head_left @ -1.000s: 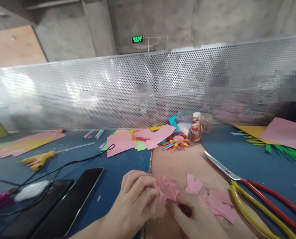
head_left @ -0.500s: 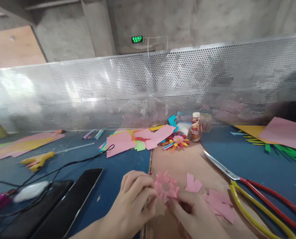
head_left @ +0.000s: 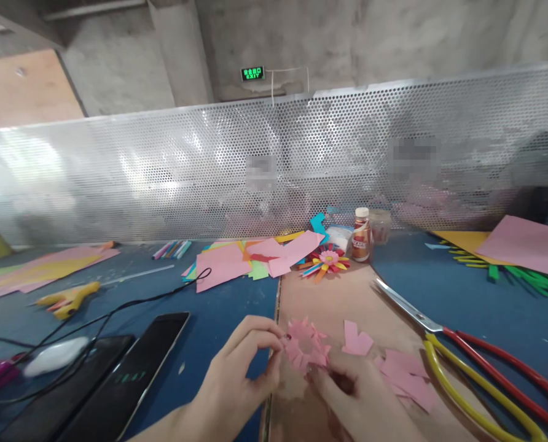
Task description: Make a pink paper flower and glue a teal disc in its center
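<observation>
A pink paper flower (head_left: pixel 306 345) with a ring of cut petals and a round hole in its middle is above the brown cardboard (head_left: pixel 329 301). My right hand (head_left: pixel 354 383) pinches its lower edge between thumb and index finger. At the flower's left edge is my left hand (head_left: pixel 241 362), its thumb and index finger apart, the index tip at a petal. Cut pink paper pieces (head_left: pixel 407 377) lie beside and partly behind my right hand. Scissors (head_left: pixel 433 328) with red and yellow handles rest open on the right.
Behind the cardboard stand a brown bottle (head_left: pixel 361 236) and a multicoloured paper flower (head_left: pixel 328 261). Coloured sheets (head_left: pixel 223 267) lie left of these. Further left are a yellow glue gun (head_left: pixel 69 299), a black cable (head_left: pixel 131 302) and a phone (head_left: pixel 136 368). A perforated metal panel (head_left: pixel 186 178) closes the back.
My left thumb and index finger have spread apart, and the hand has shifted slightly at the flower's edge. My right hand keeps its pinch. Clock digits now glow on the phone.
</observation>
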`<state>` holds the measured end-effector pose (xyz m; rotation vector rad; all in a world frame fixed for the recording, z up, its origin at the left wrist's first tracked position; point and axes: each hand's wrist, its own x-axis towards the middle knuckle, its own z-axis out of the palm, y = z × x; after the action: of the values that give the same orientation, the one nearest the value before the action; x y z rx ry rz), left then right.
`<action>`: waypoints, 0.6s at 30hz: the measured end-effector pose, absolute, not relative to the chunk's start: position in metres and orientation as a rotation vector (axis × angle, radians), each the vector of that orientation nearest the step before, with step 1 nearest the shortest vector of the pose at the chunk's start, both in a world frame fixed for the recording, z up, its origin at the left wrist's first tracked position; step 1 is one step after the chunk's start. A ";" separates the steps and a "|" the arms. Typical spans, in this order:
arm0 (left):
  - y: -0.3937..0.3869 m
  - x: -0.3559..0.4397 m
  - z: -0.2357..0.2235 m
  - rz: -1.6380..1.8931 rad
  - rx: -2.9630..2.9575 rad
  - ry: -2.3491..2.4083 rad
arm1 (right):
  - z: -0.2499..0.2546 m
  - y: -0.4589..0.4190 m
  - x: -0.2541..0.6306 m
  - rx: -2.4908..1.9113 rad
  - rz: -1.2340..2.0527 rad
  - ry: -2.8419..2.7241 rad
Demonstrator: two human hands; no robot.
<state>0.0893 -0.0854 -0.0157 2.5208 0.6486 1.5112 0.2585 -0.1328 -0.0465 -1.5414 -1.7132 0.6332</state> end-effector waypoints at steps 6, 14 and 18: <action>-0.088 0.087 -0.018 1.439 2.498 0.651 | -0.052 -0.130 0.258 -1.587 0.664 -1.680; -0.090 0.088 -0.017 1.427 2.484 0.653 | -0.048 -0.131 0.258 -1.575 0.717 -1.699; -0.090 0.087 -0.018 1.399 2.469 0.657 | -0.047 -0.132 0.258 -1.576 0.775 -1.656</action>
<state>0.0873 -0.0896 -0.0180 2.4695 0.6570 1.3992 0.2580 -0.1322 -0.0472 -1.5755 -1.6556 0.7753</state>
